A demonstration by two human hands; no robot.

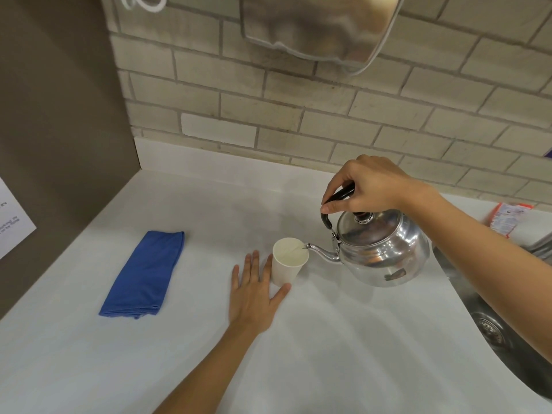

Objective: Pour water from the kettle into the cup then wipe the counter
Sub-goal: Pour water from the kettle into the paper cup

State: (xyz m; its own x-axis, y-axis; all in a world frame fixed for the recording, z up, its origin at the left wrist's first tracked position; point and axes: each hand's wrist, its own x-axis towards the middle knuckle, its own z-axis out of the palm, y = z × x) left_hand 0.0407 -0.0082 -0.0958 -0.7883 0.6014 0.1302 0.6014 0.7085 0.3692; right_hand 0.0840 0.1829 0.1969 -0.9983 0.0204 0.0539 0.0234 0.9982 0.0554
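A white paper cup (286, 268) stands upright on the white counter (343, 348). My right hand (369, 185) grips the black handle of a shiny metal kettle (385, 249), held above the counter to the right of the cup and tilted left. Its spout tip sits at the cup's right rim. My left hand (254, 289) lies flat on the counter, fingers spread, with index finger and thumb against the cup's base. A folded blue cloth (146, 274) lies on the counter to the left of that hand.
A steel sink (490, 333) with a drain is set into the counter at the right. An orange packet (507, 219) lies at the far right. A brick wall runs behind, with a metal dispenser (319, 25) mounted high. A brown panel (59, 130) closes the left side.
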